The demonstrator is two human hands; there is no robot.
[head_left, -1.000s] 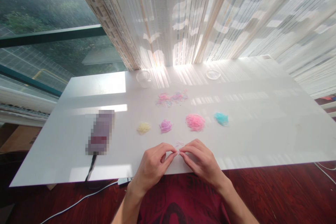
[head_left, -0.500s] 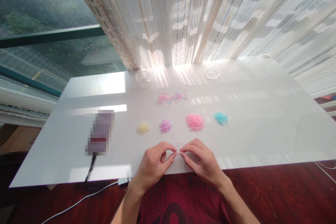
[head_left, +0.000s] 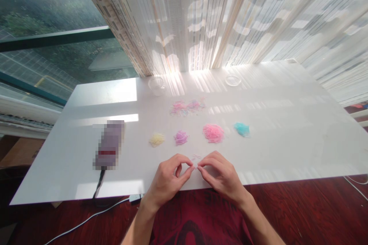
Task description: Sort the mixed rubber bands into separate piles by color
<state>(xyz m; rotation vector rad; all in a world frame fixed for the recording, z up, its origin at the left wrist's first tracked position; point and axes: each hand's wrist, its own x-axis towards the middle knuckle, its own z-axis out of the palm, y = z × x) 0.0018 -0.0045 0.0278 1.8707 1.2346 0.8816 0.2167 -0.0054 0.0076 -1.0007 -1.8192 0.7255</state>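
My left hand (head_left: 172,174) and my right hand (head_left: 220,174) meet near the table's front edge, each with thumb and forefinger pinched. Between the fingertips a tiny pale pink rubber band seems to be held, mostly hidden by the fingers. Just beyond them lie a couple of loose pinkish bands (head_left: 196,156). Farther back sit sorted piles of small bands: a yellow pile (head_left: 156,139), a purple pile (head_left: 181,138), a larger pink pile (head_left: 213,133) and a turquoise pile (head_left: 242,129). Behind these spreads a mixed-colour heap (head_left: 186,107).
Two clear round containers or lids, a left one (head_left: 156,84) and a right one (head_left: 233,80), stand at the back of the white table (head_left: 287,134). A blurred purple-grey device (head_left: 109,143) with a dark cable lies at left. Sheer curtains (head_left: 201,19) hang behind.
Both hands stay pinched in nearly the same place; the fingertips have drawn very slightly apart. The piles have not changed.
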